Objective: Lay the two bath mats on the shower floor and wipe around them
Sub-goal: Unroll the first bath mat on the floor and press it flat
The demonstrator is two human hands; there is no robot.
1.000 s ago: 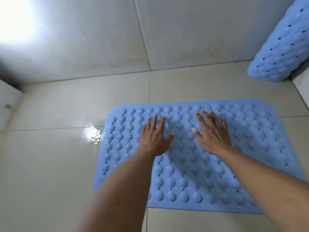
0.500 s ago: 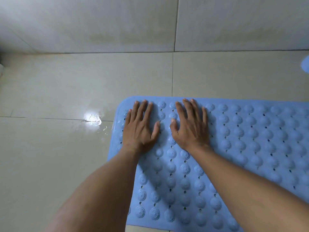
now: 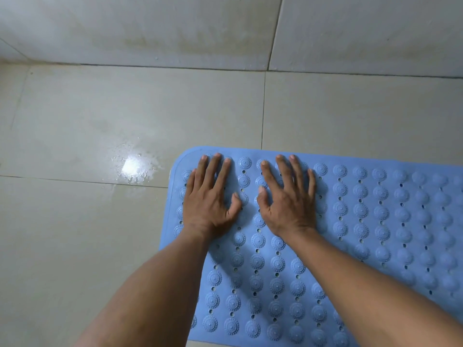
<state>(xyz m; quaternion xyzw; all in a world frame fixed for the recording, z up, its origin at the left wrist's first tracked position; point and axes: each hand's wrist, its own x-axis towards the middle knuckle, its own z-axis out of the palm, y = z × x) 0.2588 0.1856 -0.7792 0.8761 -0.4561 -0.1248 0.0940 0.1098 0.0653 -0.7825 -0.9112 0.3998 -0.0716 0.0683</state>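
Note:
A blue rubber bath mat (image 3: 363, 221) with raised round bumps and small holes lies flat on the beige tiled shower floor (image 3: 125, 116). Its right part runs out of view. My left hand (image 3: 210, 196) presses palm down on the mat's far left corner, fingers spread. Right beside it, my right hand (image 3: 288, 199) is also flat on the mat with fingers apart. Neither hand holds anything. The second mat is out of view.
The tiled wall (image 3: 175, 28) rises along the far edge of the floor. A wet patch (image 3: 132, 167) glints on the tiles left of the mat. Bare floor extends to the left and behind the mat.
Both hands have slid left across the mat, from its middle to its far left corner. My view has swung left, so the second mat leaning at the right has left the frame.

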